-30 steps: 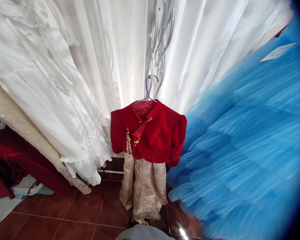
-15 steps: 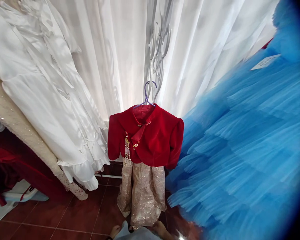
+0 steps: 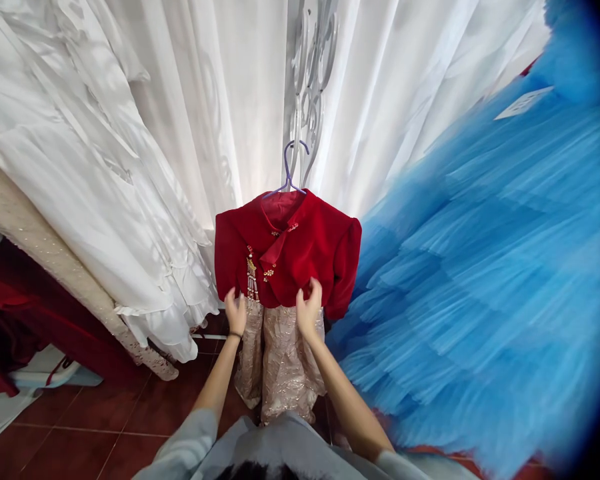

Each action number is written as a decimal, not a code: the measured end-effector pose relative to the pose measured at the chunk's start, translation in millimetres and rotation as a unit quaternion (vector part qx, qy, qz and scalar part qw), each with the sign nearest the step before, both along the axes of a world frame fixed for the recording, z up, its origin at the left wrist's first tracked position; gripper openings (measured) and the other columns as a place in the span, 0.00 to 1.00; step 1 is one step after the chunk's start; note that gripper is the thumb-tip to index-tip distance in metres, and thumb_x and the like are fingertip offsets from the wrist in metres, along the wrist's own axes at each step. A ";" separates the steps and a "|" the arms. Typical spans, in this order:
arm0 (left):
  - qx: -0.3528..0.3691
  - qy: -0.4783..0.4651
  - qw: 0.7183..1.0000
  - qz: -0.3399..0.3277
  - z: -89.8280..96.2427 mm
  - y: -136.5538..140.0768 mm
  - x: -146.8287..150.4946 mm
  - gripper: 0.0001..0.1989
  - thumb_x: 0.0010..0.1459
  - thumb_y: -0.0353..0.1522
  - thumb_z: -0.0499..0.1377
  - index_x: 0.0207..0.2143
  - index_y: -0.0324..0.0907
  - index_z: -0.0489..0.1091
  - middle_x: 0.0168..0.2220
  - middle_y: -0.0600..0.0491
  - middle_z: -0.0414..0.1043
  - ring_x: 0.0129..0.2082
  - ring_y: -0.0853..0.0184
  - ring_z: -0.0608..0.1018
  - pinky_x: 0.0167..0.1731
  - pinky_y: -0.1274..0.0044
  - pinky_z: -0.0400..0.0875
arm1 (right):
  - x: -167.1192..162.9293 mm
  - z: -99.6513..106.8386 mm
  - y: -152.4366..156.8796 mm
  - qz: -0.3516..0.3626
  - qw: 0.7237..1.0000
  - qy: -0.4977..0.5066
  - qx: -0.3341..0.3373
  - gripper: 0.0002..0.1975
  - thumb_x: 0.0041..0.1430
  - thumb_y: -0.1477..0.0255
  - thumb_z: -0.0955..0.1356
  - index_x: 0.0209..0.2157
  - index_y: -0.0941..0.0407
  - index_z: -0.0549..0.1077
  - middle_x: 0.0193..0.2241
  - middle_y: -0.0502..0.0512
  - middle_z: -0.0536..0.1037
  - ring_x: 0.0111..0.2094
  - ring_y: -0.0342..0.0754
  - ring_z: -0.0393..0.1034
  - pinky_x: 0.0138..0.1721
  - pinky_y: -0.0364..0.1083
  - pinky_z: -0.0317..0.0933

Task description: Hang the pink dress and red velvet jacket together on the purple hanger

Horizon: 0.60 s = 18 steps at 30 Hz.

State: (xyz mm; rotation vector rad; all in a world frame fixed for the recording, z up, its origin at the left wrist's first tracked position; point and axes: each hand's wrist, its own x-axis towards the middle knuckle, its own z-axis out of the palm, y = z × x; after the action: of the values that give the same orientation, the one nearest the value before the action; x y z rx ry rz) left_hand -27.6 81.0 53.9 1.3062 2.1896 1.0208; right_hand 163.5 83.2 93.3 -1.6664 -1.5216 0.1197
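Observation:
A short-sleeved red velvet jacket (image 3: pixel 310 250) hangs on a purple hanger (image 3: pixel 288 175), with gold fastenings and a beaded tassel (image 3: pixel 251 277) on its front. Below it hangs a shiny champagne-gold skirt (image 3: pixel 283 363). My left hand (image 3: pixel 235 313) is raised at the jacket's lower left edge, beside the tassel, with its fingers apart. At the lower right of the jacket front, my right hand (image 3: pixel 309 309) has its thumb and fingers spread. Whether either hand touches the velvet is not clear.
White dresses (image 3: pixel 80 167) and a sequined beige garment (image 3: pixel 75 287) hang on the left. A large blue tulle gown (image 3: pixel 470 280) fills the right side. White curtains (image 3: pixel 255 87) and a scrolled white metal stand (image 3: pixel 310 87) are behind, above a red tiled floor (image 3: pixel 145 407).
Both my hands have come up from the bottom of the view to the jacket's lower edge. The jacket and its surroundings sit slightly higher in view.

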 end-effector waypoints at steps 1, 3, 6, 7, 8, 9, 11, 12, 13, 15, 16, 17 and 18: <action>0.107 -0.011 0.994 0.024 27.9 27.6 6.7 0.23 0.69 0.34 0.42 0.65 0.43 0.53 0.66 0.40 0.56 0.66 0.63 0.64 0.64 0.68 0.64 | -9.6 26.0 12.7 -0.044 0.997 0.038 0.043 0.29 0.66 0.70 0.53 0.67 0.63 0.55 0.64 0.73 0.60 0.67 0.58 0.55 0.62 0.62 0.58; 0.258 0.001 0.965 0.041 87.2 74.0 24.7 0.27 0.68 0.38 0.46 0.67 0.43 0.47 0.67 0.38 0.53 0.69 0.59 0.59 0.66 0.61 0.59 | -29.4 77.5 36.0 -0.080 0.991 0.031 0.104 0.33 0.66 0.67 0.54 0.69 0.64 0.47 0.69 0.75 0.49 0.72 0.59 0.40 0.65 0.65 0.50; 0.278 0.011 0.957 0.078 154.7 112.1 49.7 0.48 0.57 0.45 0.60 0.69 0.40 0.36 0.71 0.30 0.36 0.72 0.46 0.44 0.65 0.50 0.51 | -45.3 125.0 63.8 -0.098 0.989 0.026 0.105 0.43 0.63 0.62 0.60 0.70 0.68 0.38 0.70 0.81 0.36 0.72 0.66 0.31 0.63 0.71 0.46; 0.251 0.001 0.964 0.086 166.6 117.4 53.7 0.54 0.53 0.45 0.64 0.69 0.39 0.33 0.71 0.28 0.31 0.72 0.42 0.41 0.64 0.46 0.50 | -43.5 130.1 71.1 -0.102 0.990 0.028 0.092 0.45 0.61 0.62 0.61 0.70 0.68 0.37 0.69 0.83 0.34 0.71 0.69 0.31 0.61 0.74 0.46; 0.223 -0.008 0.970 0.093 173.5 120.3 54.5 0.57 0.51 0.44 0.66 0.69 0.37 0.31 0.71 0.27 0.28 0.72 0.38 0.39 0.63 0.44 0.50 | -37.5 130.7 77.4 -0.110 0.990 0.031 0.079 0.46 0.60 0.63 0.62 0.70 0.68 0.36 0.69 0.84 0.33 0.71 0.71 0.31 0.59 0.76 0.45; 0.201 -0.010 0.975 0.098 176.2 121.3 52.0 0.58 0.50 0.42 0.66 0.70 0.36 0.31 0.71 0.26 0.28 0.71 0.37 0.40 0.62 0.43 0.50 | -27.8 128.4 82.3 -0.124 0.989 0.034 0.070 0.46 0.59 0.64 0.62 0.70 0.68 0.36 0.69 0.85 0.33 0.71 0.72 0.32 0.58 0.78 0.45; 0.190 0.020 0.975 0.110 175.5 120.3 38.6 0.55 0.51 0.39 0.65 0.70 0.34 0.33 0.71 0.25 0.33 0.71 0.37 0.41 0.63 0.44 0.49 | 0.1 121.0 88.1 -0.168 0.983 0.038 0.067 0.46 0.56 0.70 0.61 0.70 0.68 0.35 0.69 0.85 0.34 0.71 0.73 0.34 0.57 0.79 0.44; 0.196 0.048 0.972 0.116 174.9 119.1 29.2 0.53 0.52 0.38 0.64 0.70 0.33 0.35 0.70 0.26 0.35 0.71 0.39 0.42 0.64 0.45 0.49 | 16.1 118.8 88.9 -0.186 0.979 0.040 0.071 0.47 0.53 0.73 0.61 0.70 0.67 0.35 0.69 0.83 0.35 0.71 0.72 0.35 0.58 0.78 0.45; 0.202 0.077 0.969 0.118 175.4 118.0 19.3 0.52 0.52 0.37 0.64 0.70 0.34 0.37 0.70 0.27 0.36 0.71 0.39 0.43 0.64 0.45 0.50 | 32.2 118.7 88.7 -0.188 0.979 0.038 0.075 0.47 0.51 0.76 0.60 0.70 0.67 0.36 0.70 0.81 0.38 0.71 0.70 0.37 0.59 0.76 0.46; 0.197 0.127 0.968 0.091 181.8 116.6 1.1 0.46 0.54 0.36 0.63 0.69 0.36 0.42 0.69 0.28 0.42 0.71 0.40 0.48 0.62 0.45 0.54 | 61.7 126.5 86.7 -0.137 0.986 0.036 0.088 0.46 0.49 0.79 0.58 0.71 0.65 0.43 0.69 0.75 0.48 0.70 0.63 0.45 0.63 0.70 0.50; 0.184 0.145 0.970 0.065 187.2 116.8 -6.2 0.42 0.55 0.33 0.61 0.68 0.36 0.46 0.68 0.29 0.46 0.69 0.40 0.52 0.61 0.46 0.57 | 74.6 134.0 86.0 -0.096 0.990 0.043 0.094 0.43 0.49 0.80 0.57 0.70 0.64 0.49 0.67 0.72 0.56 0.69 0.60 0.51 0.64 0.66 0.52; 0.169 0.160 0.972 0.034 193.5 117.6 -12.2 0.38 0.57 0.30 0.59 0.67 0.35 0.50 0.66 0.28 0.52 0.67 0.41 0.57 0.59 0.49 0.61 | 86.2 143.3 86.1 -0.055 0.992 0.057 0.099 0.40 0.50 0.80 0.56 0.67 0.63 0.57 0.64 0.69 0.63 0.66 0.58 0.57 0.64 0.62 0.54; 0.154 0.172 0.973 0.003 200.2 118.9 -17.1 0.32 0.58 0.28 0.56 0.65 0.33 0.55 0.62 0.28 0.59 0.64 0.42 0.63 0.58 0.52 0.64 | 96.8 153.7 87.4 -0.021 0.991 0.079 0.103 0.36 0.51 0.80 0.56 0.63 0.63 0.65 0.60 0.67 0.70 0.62 0.56 0.63 0.63 0.59 0.57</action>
State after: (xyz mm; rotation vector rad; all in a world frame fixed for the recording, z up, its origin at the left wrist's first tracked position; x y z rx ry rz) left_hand -44.7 199.9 254.0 1.7282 2.3476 1.2553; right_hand 260.3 170.6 247.0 -1.4877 -1.3326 0.0690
